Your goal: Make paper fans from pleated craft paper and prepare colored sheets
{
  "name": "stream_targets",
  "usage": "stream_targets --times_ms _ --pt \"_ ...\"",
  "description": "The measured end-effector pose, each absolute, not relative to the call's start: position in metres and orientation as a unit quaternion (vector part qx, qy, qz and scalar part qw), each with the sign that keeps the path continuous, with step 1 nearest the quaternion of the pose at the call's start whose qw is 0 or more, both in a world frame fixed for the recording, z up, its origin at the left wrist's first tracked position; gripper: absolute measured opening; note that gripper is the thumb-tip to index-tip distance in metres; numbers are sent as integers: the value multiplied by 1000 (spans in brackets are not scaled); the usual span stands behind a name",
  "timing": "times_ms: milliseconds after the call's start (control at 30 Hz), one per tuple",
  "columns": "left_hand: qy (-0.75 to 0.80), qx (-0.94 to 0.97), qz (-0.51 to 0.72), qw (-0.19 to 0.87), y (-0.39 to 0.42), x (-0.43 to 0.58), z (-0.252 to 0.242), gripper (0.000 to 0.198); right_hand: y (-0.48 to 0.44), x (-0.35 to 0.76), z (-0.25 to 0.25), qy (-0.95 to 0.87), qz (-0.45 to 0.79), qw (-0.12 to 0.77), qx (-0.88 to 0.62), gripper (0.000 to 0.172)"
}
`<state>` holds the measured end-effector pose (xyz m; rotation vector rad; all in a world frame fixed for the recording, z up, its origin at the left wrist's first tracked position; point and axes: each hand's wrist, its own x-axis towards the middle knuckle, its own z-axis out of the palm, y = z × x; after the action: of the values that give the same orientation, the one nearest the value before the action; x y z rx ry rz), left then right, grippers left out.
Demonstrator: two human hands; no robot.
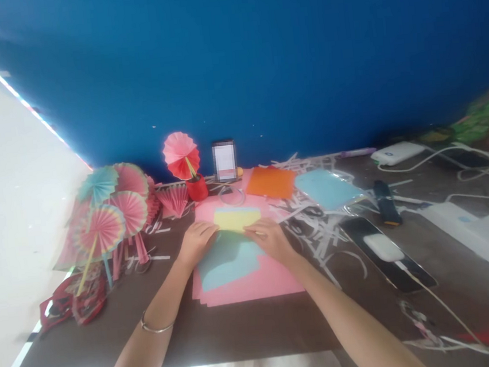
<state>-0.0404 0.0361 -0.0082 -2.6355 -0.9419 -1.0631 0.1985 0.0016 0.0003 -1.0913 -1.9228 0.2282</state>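
Observation:
A yellow paper sheet [236, 219] lies on a light blue sheet [230, 260], both on a stack of pink sheets [254, 283] in the middle of the brown table [207, 331]. My left hand [196, 243] rests with curled fingers on the yellow sheet's left edge. My right hand [271, 240] pinches its right edge. Both hands press the paper down on the stack. A thin bangle sits on my left forearm.
Several folded paper fans [109, 211] lean at the left, and one stands in a red cup [196, 187]. Orange [270, 182] and blue [325, 190] paper packs, paper strips [318, 231], a phone [387, 253], cables and a power strip [460, 223] crowd the right. A blue wall [258, 61] stands behind.

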Motion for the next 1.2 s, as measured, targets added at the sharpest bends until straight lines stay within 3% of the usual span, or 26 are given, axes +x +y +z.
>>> stream_targets --times_ms 200,333,567,767,1200 --pt "-321 -876 -361 6 29 -33 -4 20 3 197 -2 -767 120 449 -443 10" --pt "-312 -868 -385 -26 28 -28 -5 13 1 196 -2 -790 66 429 -433 11" --pt "-314 -881 -353 15 23 -22 -7 14 -5 194 6 -845 -88 332 -411 15" --pt "-288 -905 -308 64 15 -11 1 16 -8 191 11 -867 -122 294 -384 18" --pt "-313 -893 -322 40 24 -24 -1 17 -7 198 17 -865 -141 277 -393 25"
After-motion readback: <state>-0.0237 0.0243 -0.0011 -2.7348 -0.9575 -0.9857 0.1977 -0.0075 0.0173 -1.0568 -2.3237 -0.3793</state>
